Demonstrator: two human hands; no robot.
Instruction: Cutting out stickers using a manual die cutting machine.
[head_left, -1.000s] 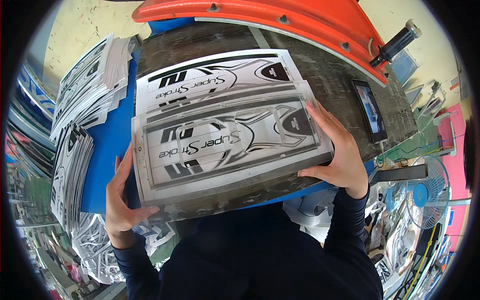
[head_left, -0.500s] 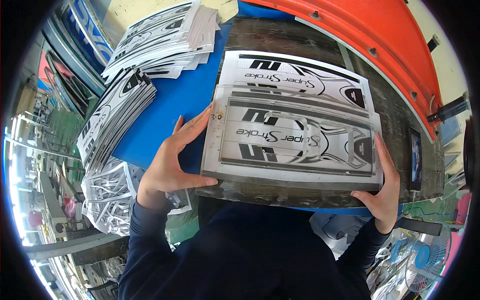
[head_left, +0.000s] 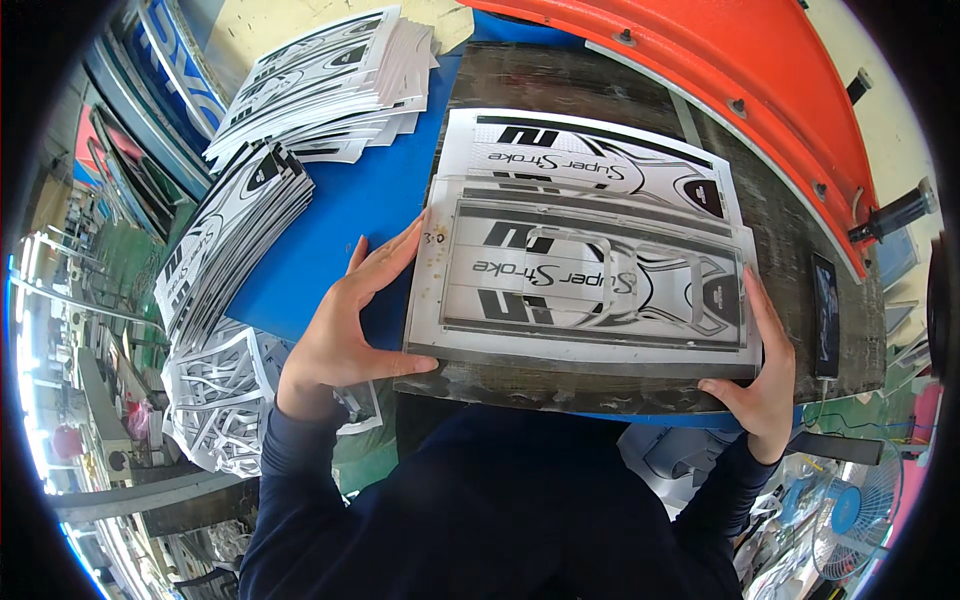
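Observation:
A clear plastic template [head_left: 590,350] with raised outlines lies over a white printed sheet [head_left: 715,170], on a dark worn board. Its cut-outs and rails sit above black and grey graphics seen through it. My left hand [head_left: 345,330] grips the template's left end, with fingers along the side edge and thumb at the near corner. At the right end, my right hand [head_left: 765,380] holds it the same way, thumb on the near edge. The sheet's far part sticks out beyond the template, showing more of the same print.
Left of the dark board [head_left: 560,75], a blue surface [head_left: 300,270] carries two stacks of printed sheets [head_left: 310,80]. Cut paper scraps [head_left: 215,400] hang nearer me. A red curved machine part [head_left: 740,50] spans the far right. A phone [head_left: 825,310] lies on the board's right side.
Both hands keep the same grip on the template, which stays in nearly the same place over the sheet. The whole view has shifted slightly.

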